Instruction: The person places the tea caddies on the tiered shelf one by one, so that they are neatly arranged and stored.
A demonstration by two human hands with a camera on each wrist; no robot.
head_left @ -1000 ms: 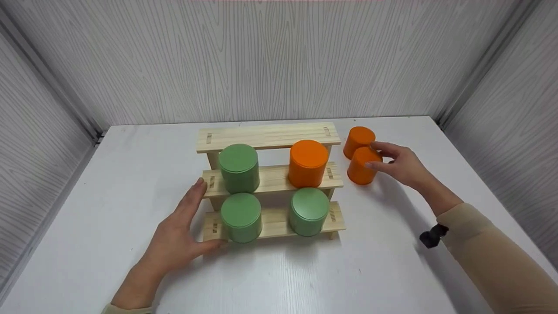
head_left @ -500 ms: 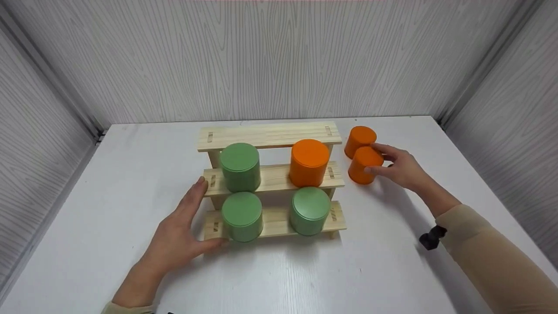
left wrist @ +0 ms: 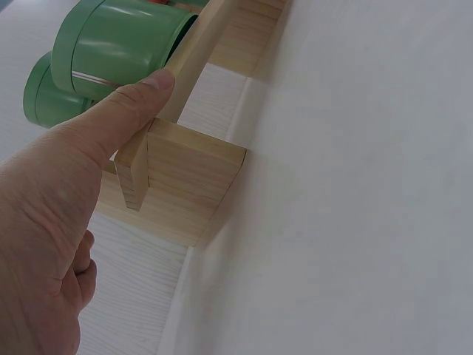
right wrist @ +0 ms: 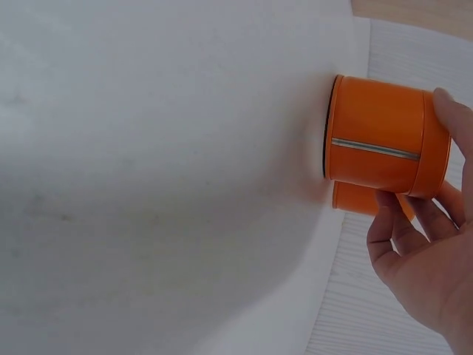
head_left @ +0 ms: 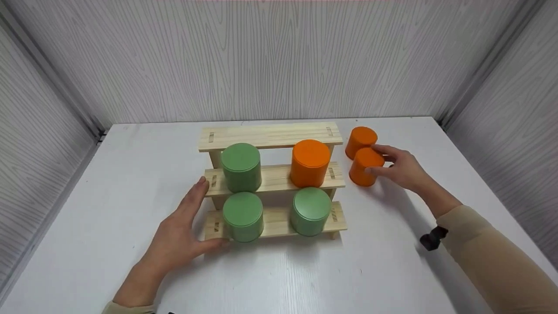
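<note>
My left hand (head_left: 174, 240) holds the left end of a three-tier wooden rack (head_left: 270, 136). Its thumb lies along the lowest shelf's front edge, and a fingertip touches the middle shelf's end. In the left wrist view, that thumb (left wrist: 133, 107) rests just below a green canister (left wrist: 122, 44). To the right of the rack, my right hand (head_left: 403, 168) grips the upper part of an upright orange canister (head_left: 362, 172) between thumb and fingers. The right wrist view shows this orange canister (right wrist: 377, 126) with a silver seam down its side. Another orange canister (head_left: 361, 139) stands right behind it.
On the middle shelf stand a green canister (head_left: 241, 168) at left and an orange canister (head_left: 310, 163) at right. Two green canisters, one left (head_left: 243, 216) and one right (head_left: 311, 211), occupy the lowest shelf. Grained panels (head_left: 279, 61) enclose the white table (head_left: 279, 279).
Both hands keep nearly the same place and hold. The whole head view shifts very slightly; the canisters stay where they were.
</note>
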